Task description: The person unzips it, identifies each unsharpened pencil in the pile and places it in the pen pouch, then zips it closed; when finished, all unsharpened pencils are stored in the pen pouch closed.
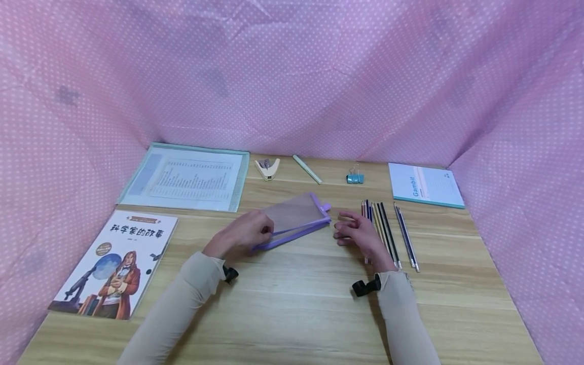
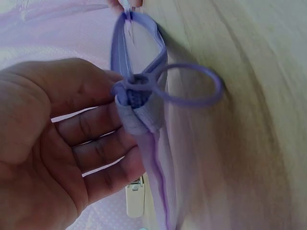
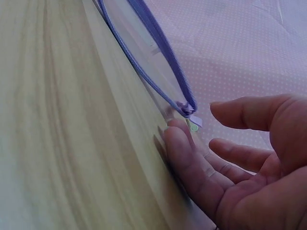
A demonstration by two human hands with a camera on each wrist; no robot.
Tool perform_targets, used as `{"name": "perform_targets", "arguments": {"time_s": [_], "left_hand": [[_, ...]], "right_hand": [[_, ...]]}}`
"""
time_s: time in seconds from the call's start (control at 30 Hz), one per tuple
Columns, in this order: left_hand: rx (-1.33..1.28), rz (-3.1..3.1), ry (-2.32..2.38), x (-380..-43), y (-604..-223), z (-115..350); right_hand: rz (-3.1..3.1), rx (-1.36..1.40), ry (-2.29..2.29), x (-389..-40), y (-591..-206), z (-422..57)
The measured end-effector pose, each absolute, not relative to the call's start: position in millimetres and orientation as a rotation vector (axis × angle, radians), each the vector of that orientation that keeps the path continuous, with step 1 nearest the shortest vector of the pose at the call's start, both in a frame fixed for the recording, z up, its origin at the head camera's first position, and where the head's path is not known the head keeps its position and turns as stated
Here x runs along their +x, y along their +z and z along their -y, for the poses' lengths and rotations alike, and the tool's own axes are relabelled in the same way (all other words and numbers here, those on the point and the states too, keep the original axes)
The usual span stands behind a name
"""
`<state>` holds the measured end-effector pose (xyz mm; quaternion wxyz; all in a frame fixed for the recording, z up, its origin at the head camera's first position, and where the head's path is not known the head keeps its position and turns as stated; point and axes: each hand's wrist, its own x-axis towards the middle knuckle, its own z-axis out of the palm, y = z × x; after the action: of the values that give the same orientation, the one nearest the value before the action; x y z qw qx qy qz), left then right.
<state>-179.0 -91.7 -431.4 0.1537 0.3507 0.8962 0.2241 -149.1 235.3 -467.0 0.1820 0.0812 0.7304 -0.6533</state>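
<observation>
While the left hand [image 1: 248, 228] pinches one corner of the zip pouch [image 1: 292, 213], just by a ring-shaped pull [image 2: 192, 102], the right hand [image 1: 358, 233] is near the other end, fingers loose and slightly bent, gripping nothing. It's see-through, pretty slim, with purple trim and the zipper gaping, between both hands at the wood-grain table [image 1: 292, 314], left of some slim pencils [image 1: 387, 238].

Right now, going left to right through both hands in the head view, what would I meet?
Illustrated book, left hand, purple-edged pouch, right hand, rightmost pencils.
</observation>
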Motion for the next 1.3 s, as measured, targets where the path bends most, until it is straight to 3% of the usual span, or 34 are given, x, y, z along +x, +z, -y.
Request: {"name": "perform_targets", "arguments": {"time_s": [0.93, 1.3], "left_hand": [[0.645, -2.688, 0.903, -158, -440, 69], [0.627, -2.645, 1.001, -153, -442, 65]], "right_hand": [[-2.152, 0.149, -1.808, -143, -449, -258], [-2.215, 0.161, -1.839, -137, -434, -283]]}}
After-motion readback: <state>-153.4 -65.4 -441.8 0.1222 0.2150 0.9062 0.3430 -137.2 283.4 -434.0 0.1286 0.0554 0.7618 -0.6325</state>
